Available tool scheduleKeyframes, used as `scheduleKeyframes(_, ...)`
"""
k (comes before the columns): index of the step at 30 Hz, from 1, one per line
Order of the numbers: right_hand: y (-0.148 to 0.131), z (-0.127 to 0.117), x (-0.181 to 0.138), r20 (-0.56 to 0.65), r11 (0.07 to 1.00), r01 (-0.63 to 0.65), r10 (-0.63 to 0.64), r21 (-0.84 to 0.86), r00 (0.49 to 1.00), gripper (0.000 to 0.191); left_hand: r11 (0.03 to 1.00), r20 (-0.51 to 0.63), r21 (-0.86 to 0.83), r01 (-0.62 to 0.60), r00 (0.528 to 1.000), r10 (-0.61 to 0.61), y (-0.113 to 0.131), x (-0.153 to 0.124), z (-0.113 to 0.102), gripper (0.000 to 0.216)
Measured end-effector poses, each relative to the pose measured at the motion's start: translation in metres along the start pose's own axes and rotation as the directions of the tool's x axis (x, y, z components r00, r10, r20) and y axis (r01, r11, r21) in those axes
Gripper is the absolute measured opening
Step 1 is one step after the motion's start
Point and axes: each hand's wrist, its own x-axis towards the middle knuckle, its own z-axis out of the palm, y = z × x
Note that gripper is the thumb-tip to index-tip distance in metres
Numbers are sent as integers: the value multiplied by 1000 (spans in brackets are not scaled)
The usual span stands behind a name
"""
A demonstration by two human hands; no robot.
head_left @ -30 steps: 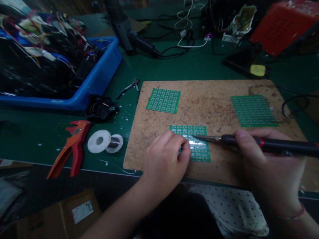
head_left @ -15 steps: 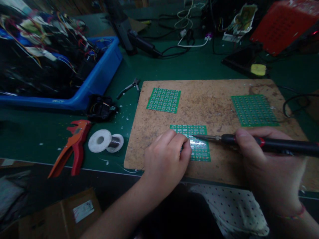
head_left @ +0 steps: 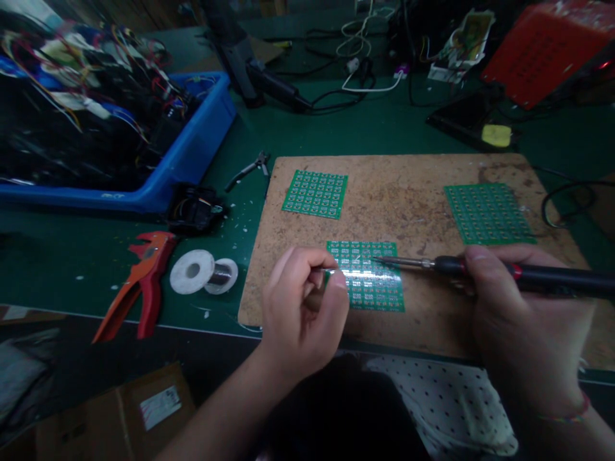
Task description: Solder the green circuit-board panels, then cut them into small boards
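My right hand (head_left: 523,314) grips a soldering iron (head_left: 456,266) by its black handle. The iron's tip points left, at or just above the upper part of a green circuit board panel (head_left: 379,291). At the panel's left edge, my left hand (head_left: 302,307) is closed, thumb and forefinger pinching a thin piece of solder wire (head_left: 328,269). Light glares across the middle of the panel. Two more panels lie on the brown work board (head_left: 394,198): one at the upper left (head_left: 316,194), one at the right (head_left: 489,212).
Left of the work board are a solder spool (head_left: 192,272), a red-orange wire stripper (head_left: 144,285), small cutters (head_left: 247,171) and a blue bin (head_left: 202,141) of wired parts. Behind on the right stand an iron holder with yellow sponge (head_left: 498,135) and a red box (head_left: 542,54).
My left hand has drawn back left and turned, so its pinching fingers now show and more of the panel is uncovered. The iron has shifted slightly right.
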Motion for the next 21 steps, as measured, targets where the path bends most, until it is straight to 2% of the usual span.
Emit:
scheduleKeyframes(4,0,-1,0,-4,1000,0,0,-14,1000,19,994,80,95,-52,996,44,1,1,1,6)
scheduleKeyframes(9,-1,-1,0,-3,999,18,-18,-39,1000,19,979,114,184,-89,991,69,3,2,9,10)
scheduleKeyframes(16,0,-1,0,-1,997,24,-24,-71,1000,19,969,162,227,-97,985,60,0,1,13,10)
scheduleKeyframes(21,-1,0,0,15,994,52,-51,-97,999,20,971,149,213,-105,986,74,-1,1,13,9)
